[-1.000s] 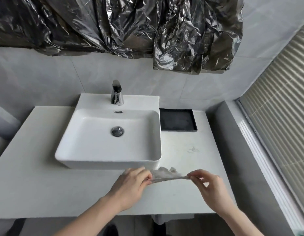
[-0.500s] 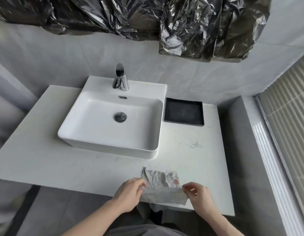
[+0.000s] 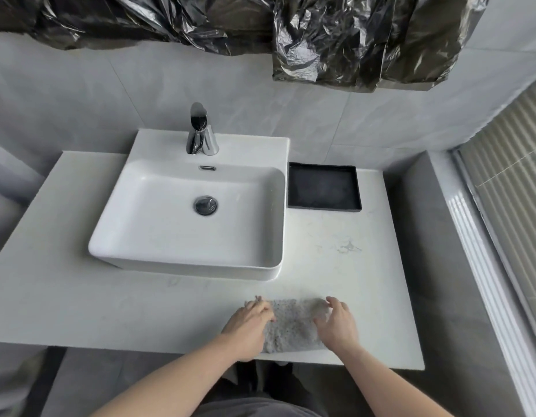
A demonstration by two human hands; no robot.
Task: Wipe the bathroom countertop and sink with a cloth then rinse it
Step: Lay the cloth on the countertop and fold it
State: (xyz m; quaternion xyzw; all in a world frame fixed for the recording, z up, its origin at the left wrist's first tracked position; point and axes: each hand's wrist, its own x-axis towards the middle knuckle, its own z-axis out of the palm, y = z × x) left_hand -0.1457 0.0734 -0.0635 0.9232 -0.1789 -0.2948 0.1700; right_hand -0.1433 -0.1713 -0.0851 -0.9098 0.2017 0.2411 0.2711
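Cloth [image 3: 292,325] flat, long axis left-right.

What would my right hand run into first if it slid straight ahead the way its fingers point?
Probably nothing soon: beyond the right hand and cloth, bare countertop with a smudge, then perhaps the black tray.

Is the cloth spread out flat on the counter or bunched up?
Spread flat. The cloth lies open on the countertop near its front edge, with the left hand and right hand on its two sides.
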